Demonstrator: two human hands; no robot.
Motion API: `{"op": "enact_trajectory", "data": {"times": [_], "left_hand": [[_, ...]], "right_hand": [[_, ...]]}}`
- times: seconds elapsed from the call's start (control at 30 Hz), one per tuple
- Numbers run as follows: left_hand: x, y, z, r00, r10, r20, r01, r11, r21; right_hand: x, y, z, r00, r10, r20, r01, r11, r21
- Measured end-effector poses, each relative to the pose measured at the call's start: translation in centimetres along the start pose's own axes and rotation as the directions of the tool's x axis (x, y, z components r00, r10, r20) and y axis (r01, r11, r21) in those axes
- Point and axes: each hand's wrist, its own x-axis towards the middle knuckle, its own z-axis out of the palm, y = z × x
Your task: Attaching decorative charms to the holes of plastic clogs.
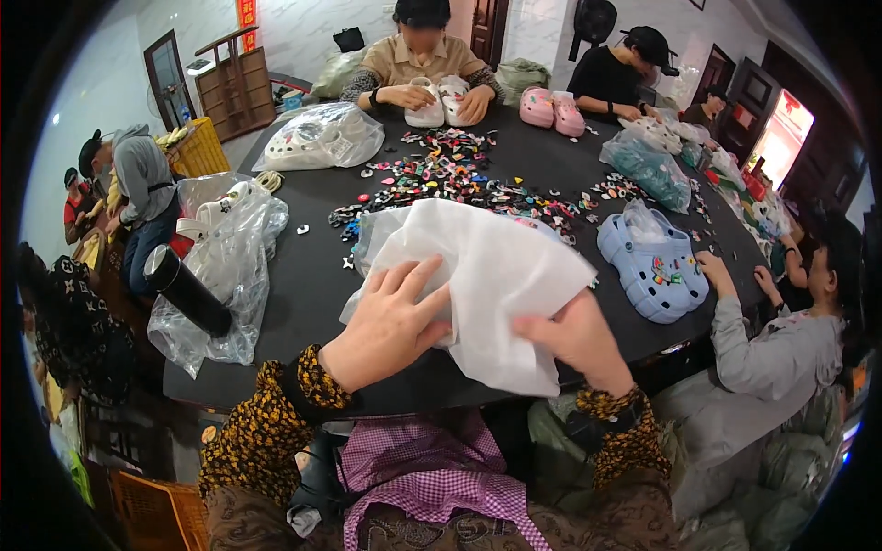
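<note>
A white, thin, soft sheet [491, 275], paper or cloth, is raised over the near middle of the dark table. My left hand [390, 317] rests against its left side with the fingers spread. On the right, my right hand [583, 340] grips the sheet, thumb in front and the other fingers behind it; the thumb is a little blurred. Part of a clear plastic bag [372, 239] shows behind the sheet's left edge. Beyond lies a heap of small colourful shoe charms [450, 170], partly covered by the sheet.
Pale blue clogs [657, 266] with charms stand to the right. At left, a black bottle [188, 289] leans on a clear bag [253, 248] of white clogs. Another bagged pair [317, 138] sits farther off. Across the table [303, 367], a person handles white clogs [439, 103] beside pink clogs [551, 110].
</note>
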Motion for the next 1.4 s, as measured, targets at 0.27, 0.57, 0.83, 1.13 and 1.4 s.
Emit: {"op": "enact_trajectory", "data": {"times": [0.27,0.57,0.83,1.13,1.4], "left_hand": [[-0.9,0.5,-2.0,0.992,-0.128,-0.002,0.126,0.982,-0.139],[-4.2,0.7,-4.1,0.928,-0.314,0.202,0.303,0.316,-0.899],[-6.9,1.5,-4.0,0.784,-0.578,0.225,0.340,0.096,-0.936],[-10.3,-3.4,-5.1,0.560,-0.828,0.033,0.082,0.016,-0.997],[-11.3,-4.0,-6.0,0.812,-0.511,0.283,0.337,0.013,-0.941]], "right_hand": [[-0.5,-0.6,1.1,0.997,0.044,-0.065,-0.023,0.955,0.296],[0.7,-1.4,6.9,0.953,0.106,0.285,-0.275,0.701,0.658],[2.9,-1.4,12.1,0.889,0.231,0.395,-0.409,0.788,0.460],[1.6,-2.2,9.3,0.916,-0.107,0.387,-0.054,0.922,0.382],[3.0,-3.3,7.8,0.764,-0.434,0.478,0.495,0.869,-0.003]]}}
